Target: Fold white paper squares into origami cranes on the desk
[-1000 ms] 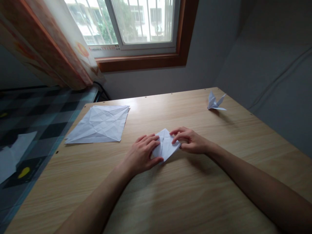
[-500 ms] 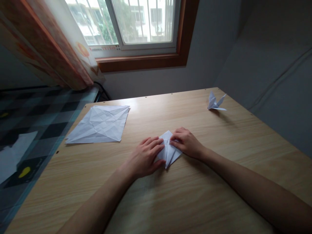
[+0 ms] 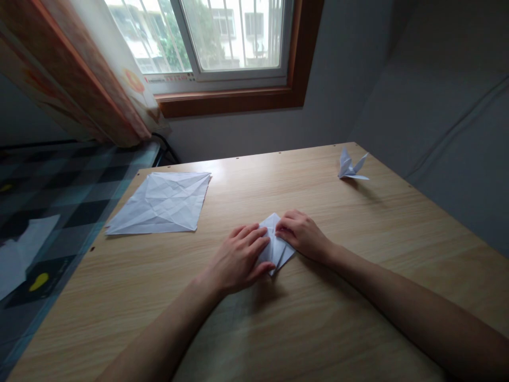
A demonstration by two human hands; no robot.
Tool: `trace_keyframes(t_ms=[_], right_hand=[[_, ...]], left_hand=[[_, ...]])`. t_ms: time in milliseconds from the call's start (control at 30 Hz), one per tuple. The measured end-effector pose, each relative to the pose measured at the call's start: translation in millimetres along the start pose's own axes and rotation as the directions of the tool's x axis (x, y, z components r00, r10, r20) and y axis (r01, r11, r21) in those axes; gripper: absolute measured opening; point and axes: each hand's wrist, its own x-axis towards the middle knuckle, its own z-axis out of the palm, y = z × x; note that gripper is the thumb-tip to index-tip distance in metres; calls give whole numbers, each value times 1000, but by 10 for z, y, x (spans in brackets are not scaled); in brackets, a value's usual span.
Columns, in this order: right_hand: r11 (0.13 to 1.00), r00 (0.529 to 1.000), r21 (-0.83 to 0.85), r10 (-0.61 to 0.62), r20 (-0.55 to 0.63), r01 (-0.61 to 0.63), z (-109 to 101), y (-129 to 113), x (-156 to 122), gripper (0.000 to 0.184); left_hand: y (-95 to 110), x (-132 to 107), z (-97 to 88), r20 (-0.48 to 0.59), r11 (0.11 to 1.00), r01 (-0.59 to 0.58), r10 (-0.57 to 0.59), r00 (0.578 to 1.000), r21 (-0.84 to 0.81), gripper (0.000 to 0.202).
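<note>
A small piece of folded white paper point(image 3: 275, 257), kite-shaped with its lower point towards me, lies on the wooden table point(image 3: 318, 323). My left hand point(image 3: 242, 257) rests flat over its left side, fingers stretched out and thumb near the lower tip. On the right edge, my right hand point(image 3: 303, 233) has its fingers curled and pinches a flap of the same paper. Both hands cover part of the folds.
A creased white sheet point(image 3: 163, 204) lies flat at the table's left. Far right stands a folded paper crane point(image 3: 350, 167). Beyond the left edge, more white paper point(image 3: 24, 254) lies on a checked cloth point(image 3: 75, 212). A window point(image 3: 238, 37) and curtain point(image 3: 91, 74) are behind.
My left thumb has shifted slightly right across the lower part of the folded paper. The right hand has barely moved, still pinching the right side.
</note>
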Motion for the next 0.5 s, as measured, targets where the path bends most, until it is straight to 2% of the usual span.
trace_keyframes(t_ms=[167,367,500], right_hand=[[995,994,-29,94,-48,-95,23,2,-5,5],[985,965,-12,164,-205,-170,19,47,-14,4],[987,942,27,160,-295,-159,3,43,-26,7]], left_hand=[[95,10,34,9,996,39,-40,999,75,58],[104,-3,58,27,994,27,-30,999,102,44],[113,-1,64,2,989,94,-95,995,116,45]])
